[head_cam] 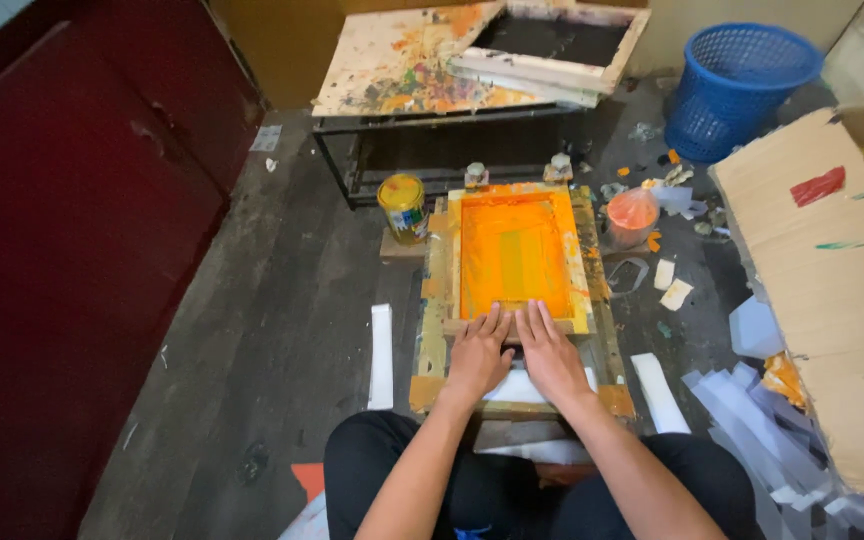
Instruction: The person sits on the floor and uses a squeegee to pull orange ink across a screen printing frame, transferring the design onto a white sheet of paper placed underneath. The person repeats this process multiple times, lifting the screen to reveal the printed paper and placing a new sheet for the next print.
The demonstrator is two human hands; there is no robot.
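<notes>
A wooden screen-printing frame (435, 290) lies flat on the floor in front of me, its mesh (512, 250) covered in bright orange ink. Both hands rest side by side on the near edge of the frame. My left hand (479, 350) lies palm down with fingers together, fingertips touching the orange area. My right hand (550, 350) lies beside it the same way. A wooden squeegee bar appears to sit under my fingertips, mostly hidden. White paper shows under the frame near my wrists.
A yellow paint can (404, 207) stands left of the frame, an orange-stained cup (632, 217) to the right. A paint-splattered board on a metal rack (422, 60), a blue basket (737, 85), a cardboard sheet (832, 290) and white paper strips (380, 355) surround me.
</notes>
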